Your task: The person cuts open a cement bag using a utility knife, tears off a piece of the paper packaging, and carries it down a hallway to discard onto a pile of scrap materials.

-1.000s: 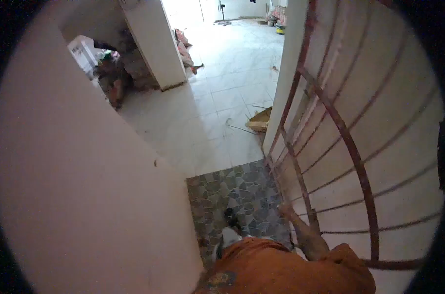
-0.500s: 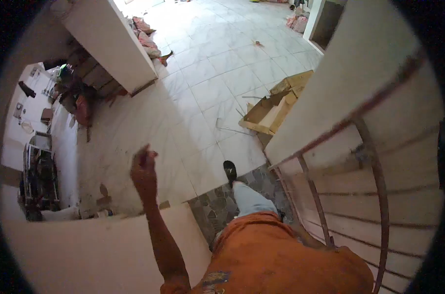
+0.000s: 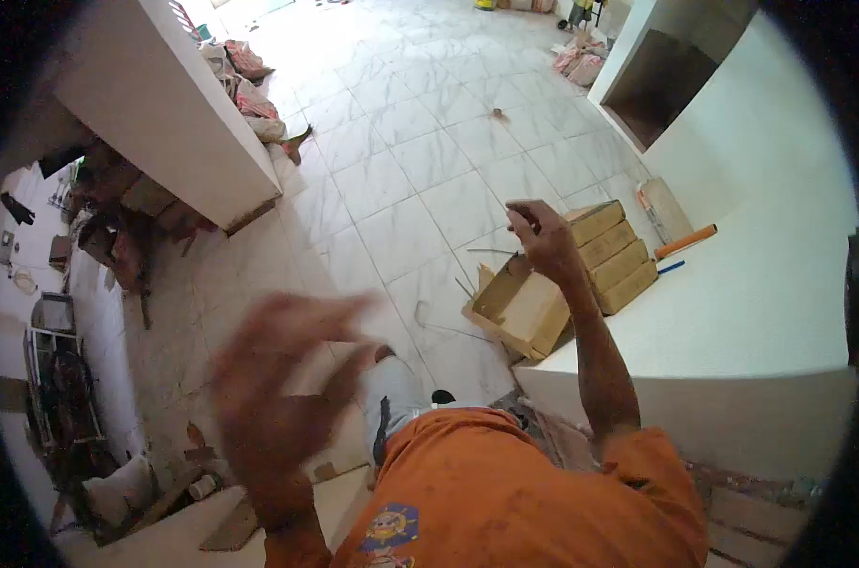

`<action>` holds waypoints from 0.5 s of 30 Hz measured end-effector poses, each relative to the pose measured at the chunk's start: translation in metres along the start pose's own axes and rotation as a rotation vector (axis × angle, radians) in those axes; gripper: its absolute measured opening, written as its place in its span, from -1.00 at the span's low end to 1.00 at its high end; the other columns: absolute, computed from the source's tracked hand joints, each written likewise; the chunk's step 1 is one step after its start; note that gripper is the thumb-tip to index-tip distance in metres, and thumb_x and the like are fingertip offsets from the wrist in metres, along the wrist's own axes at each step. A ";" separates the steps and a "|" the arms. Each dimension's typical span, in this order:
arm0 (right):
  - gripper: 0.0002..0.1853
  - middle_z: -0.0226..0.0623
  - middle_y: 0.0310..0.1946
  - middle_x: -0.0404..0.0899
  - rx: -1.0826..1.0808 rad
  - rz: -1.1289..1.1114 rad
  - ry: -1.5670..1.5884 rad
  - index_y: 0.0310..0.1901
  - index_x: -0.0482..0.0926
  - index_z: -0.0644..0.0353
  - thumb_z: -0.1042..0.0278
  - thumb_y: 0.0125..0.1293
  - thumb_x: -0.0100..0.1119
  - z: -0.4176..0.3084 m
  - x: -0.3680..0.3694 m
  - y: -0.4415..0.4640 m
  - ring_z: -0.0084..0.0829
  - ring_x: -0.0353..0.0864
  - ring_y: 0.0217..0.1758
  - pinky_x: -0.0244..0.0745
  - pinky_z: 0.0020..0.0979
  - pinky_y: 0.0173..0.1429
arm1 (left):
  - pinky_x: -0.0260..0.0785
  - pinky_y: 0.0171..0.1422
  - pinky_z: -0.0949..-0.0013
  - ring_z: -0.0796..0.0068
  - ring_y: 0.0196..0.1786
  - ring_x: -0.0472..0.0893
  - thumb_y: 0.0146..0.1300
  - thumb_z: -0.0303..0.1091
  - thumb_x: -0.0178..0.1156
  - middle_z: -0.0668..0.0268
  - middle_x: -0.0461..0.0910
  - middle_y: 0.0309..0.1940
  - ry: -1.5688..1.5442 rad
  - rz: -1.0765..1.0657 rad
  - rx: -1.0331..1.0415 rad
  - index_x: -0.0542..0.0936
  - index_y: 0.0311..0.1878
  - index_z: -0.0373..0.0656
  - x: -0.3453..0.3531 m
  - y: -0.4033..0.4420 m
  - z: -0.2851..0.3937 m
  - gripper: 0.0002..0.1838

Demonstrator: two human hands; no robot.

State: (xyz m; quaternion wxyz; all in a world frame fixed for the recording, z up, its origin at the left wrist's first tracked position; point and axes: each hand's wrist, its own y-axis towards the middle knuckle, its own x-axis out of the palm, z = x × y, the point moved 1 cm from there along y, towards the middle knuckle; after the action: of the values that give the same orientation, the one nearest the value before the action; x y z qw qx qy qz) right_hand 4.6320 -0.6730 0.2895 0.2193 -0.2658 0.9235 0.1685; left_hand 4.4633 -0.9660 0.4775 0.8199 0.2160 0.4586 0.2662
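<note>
My left hand (image 3: 292,383) is raised in front of my body, blurred by motion, with thumb and fingers apart and nothing seen in it. My right hand (image 3: 546,244) is held out ahead with its fingers loosely bent; nothing shows in its grasp. Behind and beneath the right hand in view are an open, torn cardboard box (image 3: 514,301) and a row of closed cardboard boxes (image 3: 611,263). Whether the right hand touches them cannot be made out; it appears above them.
White marble-look tiles (image 3: 410,170) stretch ahead. A wall end (image 3: 178,114) stands at left, with filled sacks (image 3: 254,99) beside it. To the right are a white ledge (image 3: 732,322), an orange tube (image 3: 685,241) and a blue stick (image 3: 672,266). A bent wire (image 3: 448,329) lies on the floor.
My body has moved forward past the metal railing onto the tiles. My right hand has come into view, and my left hand appears larger and lower. More of the boxes shows.
</note>
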 end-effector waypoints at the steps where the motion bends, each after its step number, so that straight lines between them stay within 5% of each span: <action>1: -0.75 -0.04 -0.19 0.64 -0.027 0.008 -0.001 -0.07 0.59 0.33 0.33 0.36 0.13 -0.004 0.013 0.025 -0.30 0.69 -0.19 0.57 -0.31 -0.08 | 0.47 -0.10 0.32 0.34 -0.21 0.59 0.03 -0.41 0.38 0.26 0.59 -0.26 0.101 -0.200 0.163 0.65 -0.04 -0.16 0.015 0.010 -0.021 -0.64; 5: -0.71 0.00 -0.23 0.63 -0.137 -0.131 -0.299 -0.09 0.59 0.33 0.26 0.34 0.12 0.066 0.083 0.113 -0.09 0.66 -0.17 0.55 -0.21 -0.05 | 0.47 -0.02 0.19 0.24 -0.25 0.59 0.08 -0.37 0.29 0.26 0.55 -0.30 -0.190 -0.700 0.383 0.58 0.04 -0.14 0.034 0.092 -0.111 -0.60; 7: -0.74 0.00 -0.26 0.61 0.153 -0.333 -0.573 -0.12 0.58 0.28 0.26 0.35 0.06 0.160 0.123 0.116 0.00 0.61 -0.20 0.50 -0.15 -0.03 | 0.48 -0.11 0.23 0.28 -0.32 0.58 0.03 -0.38 0.27 0.26 0.55 -0.34 -0.232 -0.552 0.442 0.58 0.00 -0.14 0.020 0.144 -0.157 -0.61; 8: -0.73 0.08 -0.25 0.59 0.010 -0.342 -0.577 -0.15 0.59 0.25 0.23 0.34 0.02 0.212 0.137 0.098 0.08 0.57 -0.12 0.43 -0.09 0.09 | 0.48 -0.16 0.25 0.30 -0.35 0.58 0.01 -0.39 0.25 0.25 0.55 -0.35 -0.252 -0.460 0.460 0.57 -0.02 -0.14 0.016 0.169 -0.180 -0.61; 9: -0.73 0.06 -0.25 0.60 0.109 -0.433 -0.575 -0.16 0.60 0.24 0.22 0.33 0.03 0.249 0.150 0.079 0.06 0.57 -0.12 0.43 -0.10 0.09 | 0.47 -0.23 0.27 0.33 -0.42 0.56 -0.04 -0.39 0.26 0.25 0.55 -0.38 -0.313 -0.356 0.502 0.57 -0.04 -0.15 0.016 0.195 -0.203 -0.60; 13: -0.74 0.00 -0.26 0.61 0.647 -0.531 -0.428 -0.18 0.62 0.20 0.21 0.30 0.05 0.302 0.157 0.054 0.01 0.59 -0.13 0.45 -0.12 0.05 | 0.35 -0.41 0.43 0.51 -0.53 0.45 -0.10 -0.39 0.26 0.34 0.45 -0.42 -0.420 -0.048 0.605 0.52 -0.12 -0.08 0.036 0.297 -0.294 -0.63; 15: -0.74 -0.03 -0.27 0.61 0.853 -0.496 -0.356 -0.19 0.62 0.18 0.20 0.29 0.05 0.308 0.158 0.067 -0.01 0.59 -0.14 0.46 -0.13 0.03 | 0.27 -0.50 0.47 0.56 -0.61 0.38 -0.16 -0.37 0.26 0.38 0.40 -0.53 -0.520 0.003 0.482 0.53 -0.25 -0.09 0.052 0.340 -0.325 -0.69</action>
State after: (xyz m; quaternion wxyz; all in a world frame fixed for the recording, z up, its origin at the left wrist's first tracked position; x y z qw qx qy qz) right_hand 4.5704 -0.5531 -0.0362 0.4949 -0.3308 0.7678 -0.2370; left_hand 4.1233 -0.6375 0.4901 0.8342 0.4644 0.2840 0.0878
